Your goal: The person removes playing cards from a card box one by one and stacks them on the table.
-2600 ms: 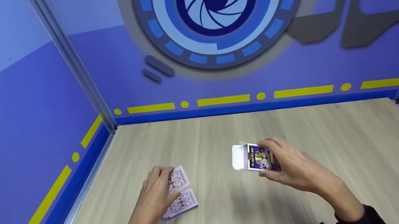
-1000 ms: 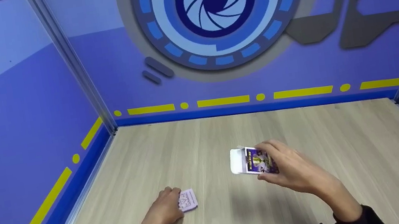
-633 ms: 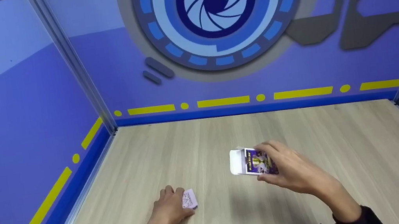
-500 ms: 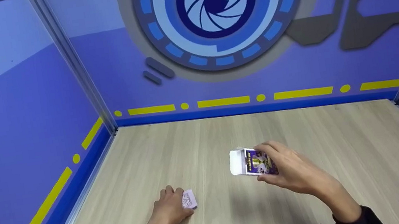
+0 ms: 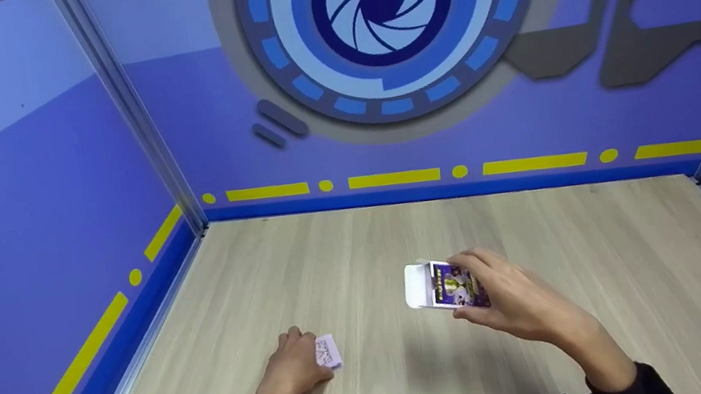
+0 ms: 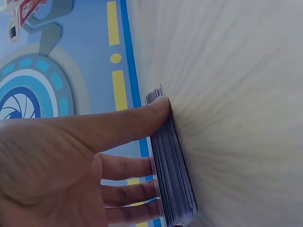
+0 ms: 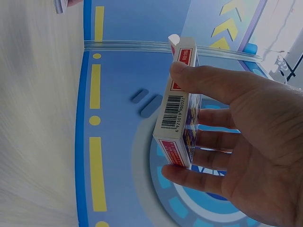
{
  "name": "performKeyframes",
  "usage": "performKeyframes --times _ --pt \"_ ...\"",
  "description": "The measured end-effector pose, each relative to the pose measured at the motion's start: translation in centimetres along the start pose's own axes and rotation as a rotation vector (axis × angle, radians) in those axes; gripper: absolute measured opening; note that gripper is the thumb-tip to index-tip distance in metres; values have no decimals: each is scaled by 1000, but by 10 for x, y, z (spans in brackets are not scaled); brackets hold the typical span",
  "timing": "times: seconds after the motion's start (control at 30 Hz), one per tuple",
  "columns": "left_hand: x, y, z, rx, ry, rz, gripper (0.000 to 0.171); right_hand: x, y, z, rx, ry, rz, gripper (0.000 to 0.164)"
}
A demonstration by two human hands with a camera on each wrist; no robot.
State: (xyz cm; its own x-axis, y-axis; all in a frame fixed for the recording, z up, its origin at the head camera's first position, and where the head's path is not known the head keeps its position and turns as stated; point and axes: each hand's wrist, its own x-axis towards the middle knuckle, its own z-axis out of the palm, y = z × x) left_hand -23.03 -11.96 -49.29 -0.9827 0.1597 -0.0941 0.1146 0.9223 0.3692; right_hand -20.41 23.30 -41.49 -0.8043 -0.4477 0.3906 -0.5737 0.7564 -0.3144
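Pale wood tabletop point(image 5: 365, 250) runs between my hands and back to the blue wall point(image 5: 208, 128). With my right hand point(image 5: 515, 297) I grip the flap-open card box point(image 5: 455, 284) in the air, its barcode point(image 7: 171, 112) reading 6 925019 900322. My left hand point(image 5: 292, 365) pinches one card stack point(image 5: 327, 352) low at the tabletop, where moments ago cards lay in two parts.

The box point(image 5: 452, 283) looks like thin, smooth printed cardboard; the cards point(image 5: 327, 352), smooth paper. The table point(image 5: 359, 251) shows matt wood grain, the wall point(image 5: 180, 125) a smooth finish, the post point(image 5: 133, 111) shiny metal, the sleeve point(image 5: 636, 386) matt cloth.
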Motion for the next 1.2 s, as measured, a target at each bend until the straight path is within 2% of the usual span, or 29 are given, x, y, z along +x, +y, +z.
performKeyframes --times 0.13,0.33,0.4,0.47,0.53,0.67,0.77,0.83,0.93,1.03,1.2 --pt "-1 0 -1 1 -6 10 62 0 0 0 1 -1 1 67" --pt "-3 -3 -5 -69 -41 -4 90 0 -1 2 -5 -1 -8 67" --pt "-3 -3 -8 -80 -34 -19 95 1 -2 2 -8 -2 -10 67" --pt "-5 0 -11 -75 0 -15 93 1 -3 4 -5 -7 -15 66" --pt "-7 5 -14 -59 76 26 84 1 -4 5 1 -11 -23 66" --pt "-12 25 -18 -85 326 189 52 2 -6 8 -2 -10 -58 67" --pt "-18 45 -21 -173 490 317 28 3 -8 11 -12 -7 -78 68" --pt "-23 57 -22 -262 538 382 17 3 -10 14 -22 -9 -87 69" --pt "-30 70 -21 -412 538 461 11 3 -14 18 -30 -23 -96 70" --pt "-34 79 -18 -553 491 514 12 4 -18 22 -24 -43 -102 70" --pt "-37 89 -9 -693 384 520 18 4 -22 27 -6 -57 -114 71"
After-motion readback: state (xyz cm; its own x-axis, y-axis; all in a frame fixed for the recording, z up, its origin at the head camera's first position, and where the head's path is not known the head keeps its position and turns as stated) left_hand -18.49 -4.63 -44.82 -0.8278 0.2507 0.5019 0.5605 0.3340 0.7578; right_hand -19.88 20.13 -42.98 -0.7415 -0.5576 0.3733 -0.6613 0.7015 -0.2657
